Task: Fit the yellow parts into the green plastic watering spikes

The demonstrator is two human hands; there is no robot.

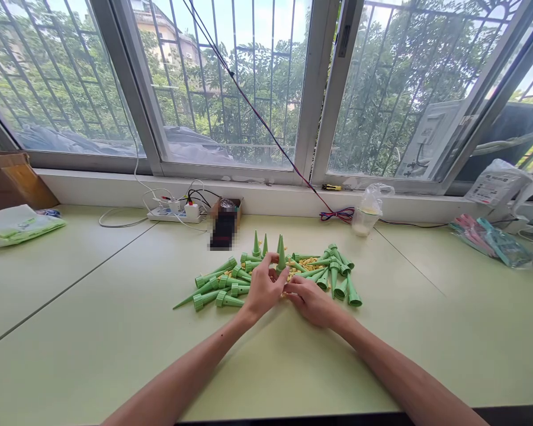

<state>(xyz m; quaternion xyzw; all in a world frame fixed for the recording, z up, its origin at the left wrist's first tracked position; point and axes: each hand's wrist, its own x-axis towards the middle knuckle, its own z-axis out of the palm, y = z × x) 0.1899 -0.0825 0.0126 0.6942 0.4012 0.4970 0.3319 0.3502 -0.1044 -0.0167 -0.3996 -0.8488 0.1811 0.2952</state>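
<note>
My left hand (pixel 264 288) is closed around the lower part of a green plastic spike (pixel 281 251), whose tapered tip points upward. Close beside it, the fingers of my right hand (pixel 311 302) are bent together near the spike's base; whatever they pinch is hidden. Small yellow pieces (pixel 310 264) lie scattered behind both hands. To the left lie several green spikes with ribbed caps (pixel 208 296). On the right is a heap of green cones (pixel 353 294), some showing hollow wide ends. A few more spikes (pixel 256 244) stand upright behind my left hand.
Along the windowsill are a power strip (pixel 176 213) with cables, a small cardboard box (pixel 235 208) and a plastic cup with a bag (pixel 365 219). Coiled red-blue wire (pixel 336 214) lies near the cup. Packets sit at the table's (pixel 93 307) left and right sides.
</note>
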